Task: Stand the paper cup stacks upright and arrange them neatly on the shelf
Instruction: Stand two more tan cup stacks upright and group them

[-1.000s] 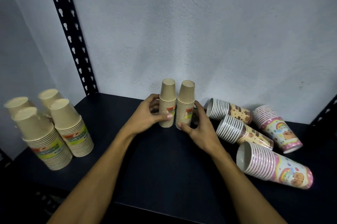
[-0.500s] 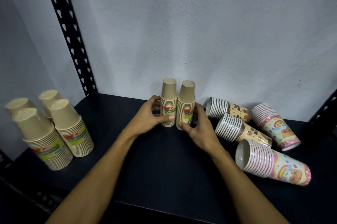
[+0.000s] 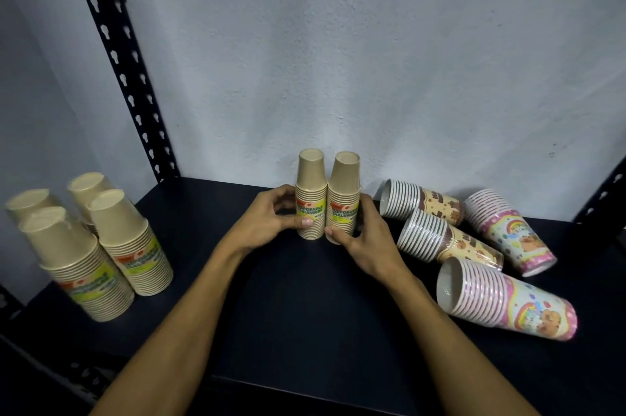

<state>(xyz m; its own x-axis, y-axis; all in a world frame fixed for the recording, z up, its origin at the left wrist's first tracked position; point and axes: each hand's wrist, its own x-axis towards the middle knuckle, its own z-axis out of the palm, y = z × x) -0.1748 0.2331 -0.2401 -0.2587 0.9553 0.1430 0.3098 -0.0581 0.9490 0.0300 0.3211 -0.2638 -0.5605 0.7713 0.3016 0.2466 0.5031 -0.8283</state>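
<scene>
Two small tan cup stacks stand upside down, side by side, near the back wall of the dark shelf (image 3: 305, 307). My left hand (image 3: 267, 222) grips the left small stack (image 3: 311, 192). My right hand (image 3: 364, 239) grips the right small stack (image 3: 343, 195). Several larger tan stacks (image 3: 132, 246) stand upright at the far left. To the right, two brown-patterned stacks (image 3: 420, 202) and two pink rainbow stacks (image 3: 504, 303) lie on their sides.
A grey wall closes the back of the shelf. A black perforated upright (image 3: 118, 56) rises at the back left, another (image 3: 606, 195) at the far right. The shelf's front edge runs along the bottom of the view.
Both hands have stayed on the two small stacks, nudging them slightly together. The labels on the stacks have turned to face me more squarely.
</scene>
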